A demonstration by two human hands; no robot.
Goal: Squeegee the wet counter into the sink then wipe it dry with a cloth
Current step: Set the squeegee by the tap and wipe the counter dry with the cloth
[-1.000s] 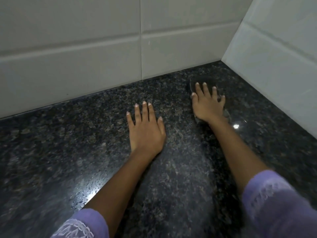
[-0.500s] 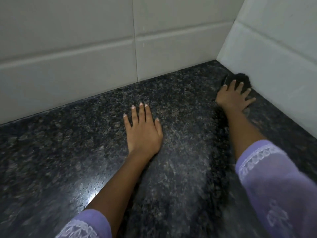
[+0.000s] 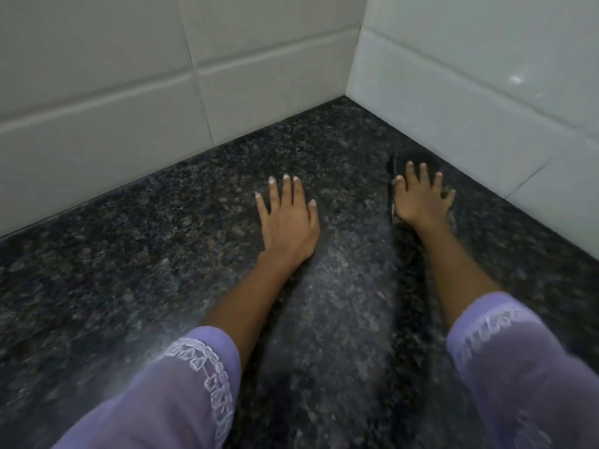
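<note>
My right hand [image 3: 421, 202] is pressing flat with its fingers [image 3: 410, 175] spread, lying on top of a dark cloth [image 3: 393, 176] that is pinned between my palm and the surface [image 3: 162, 260]; nothing is being pinched, the hand is simply bearing down open. Only a thin dark edge of the cloth is showing past my thumb side and ahead of my fingertips, and it is blending so closely with the speckled stone that I cannot tell its full outline. Just beyond my fingertips and off to the outer side of this hand, the white tiled wall [image 3: 470, 102] is meeting the surface, so the hand and cloth are sitting near the corner. Toward my thumb side, well apart from the cloth, my left hand [image 3: 287, 218] is resting palm down on the bare stone, fingers spread and pointing toward the back wall [image 3: 129, 76], touching nothing else. Between the two hands a paler, duller streak [image 3: 337, 286] is running back toward me along the dark granite. Nearer to me, both forearms are leading into loose lilac sleeves [image 3: 181, 393] with white embroidered trim at the cuffs.
</note>
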